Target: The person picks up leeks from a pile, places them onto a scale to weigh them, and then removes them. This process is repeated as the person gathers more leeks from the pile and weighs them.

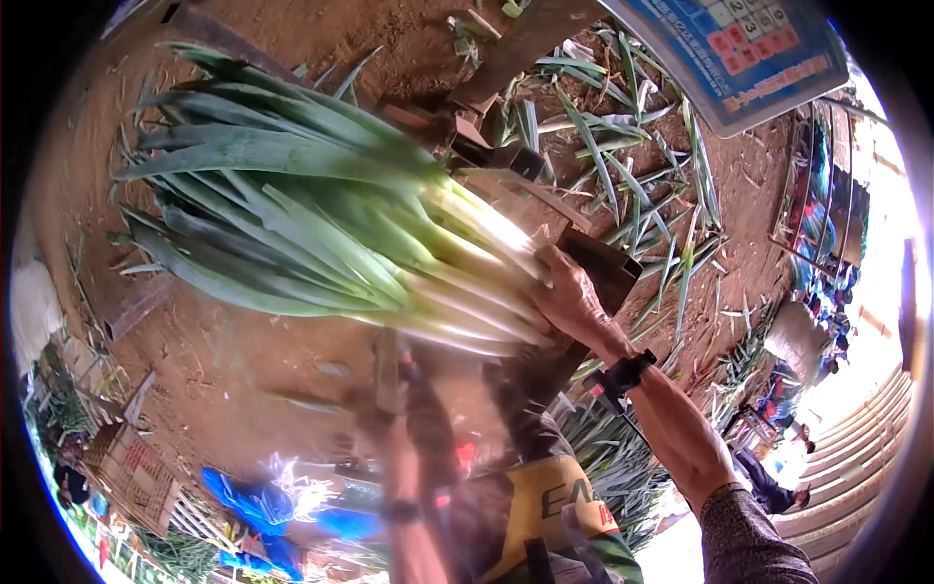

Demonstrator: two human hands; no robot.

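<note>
- Leeks [321, 224] hang in a bunch above the dirt [243, 370], white ends clamped in your right hand [574, 302].
- Your left hand [409, 384] sits blurred under the bunch; its grip cannot be told.
- Cut leaves [632, 185] litter the dirt.

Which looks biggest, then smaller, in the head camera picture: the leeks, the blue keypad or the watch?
1. leeks, though closest to the camera
2. blue keypad, partly cut off at the edge
3. watch
</note>
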